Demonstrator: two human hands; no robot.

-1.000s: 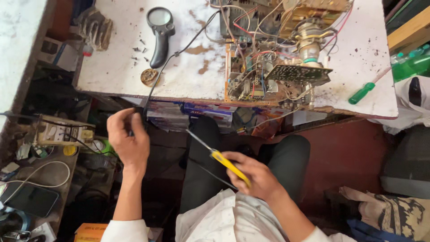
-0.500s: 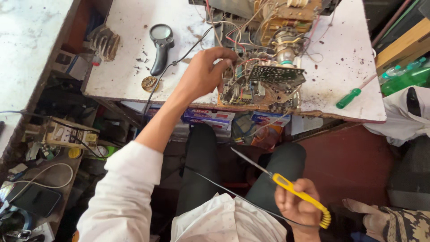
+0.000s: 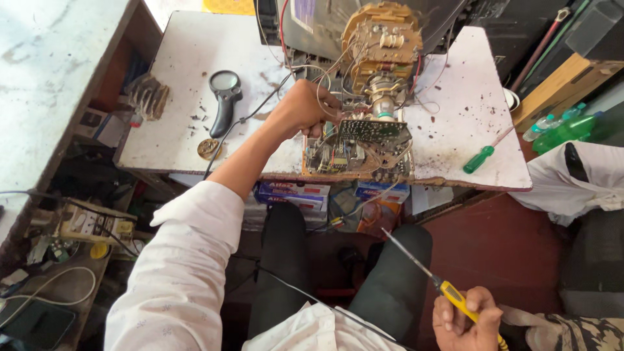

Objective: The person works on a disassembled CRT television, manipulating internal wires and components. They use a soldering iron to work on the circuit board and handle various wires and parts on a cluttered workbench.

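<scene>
Nearest the camera, low and to the right of the person's knees, the right hand (image 3: 469, 320) is curled shut around the yellow handle of a soldering iron (image 3: 437, 283). Its thin metal shaft slants up and left, its tip in the air over the right knee and well short of the white workbench (image 3: 455, 140). A thin dark cord runs from the lap area toward the left.

Further out, the left arm in a pale sleeve stretches up to the bench. The left hand (image 3: 303, 108) is closed at the left side of a circuit board (image 3: 354, 151) that sits at the bench's front edge. Its fingers are bunched among the wires there, though what exactly they pinch is hidden by the back of the hand.

The board hangs slightly over the bench's front edge, with a smaller perforated board (image 3: 374, 130) mounted above it. Just behind rises the neck of a picture tube (image 3: 383, 97), wrapped in a copper-wound yoke (image 3: 382, 36) with loose wires all around.

Left of the circuit board, a black magnifying glass (image 3: 224, 97) lies on the bench, with a small round brass-coloured part (image 3: 208, 149) closer to the edge. Right of the board, well apart, lies a green-handled screwdriver (image 3: 481, 158). Beyond the bench's right corner stand green plastic bottles (image 3: 562, 130).
</scene>
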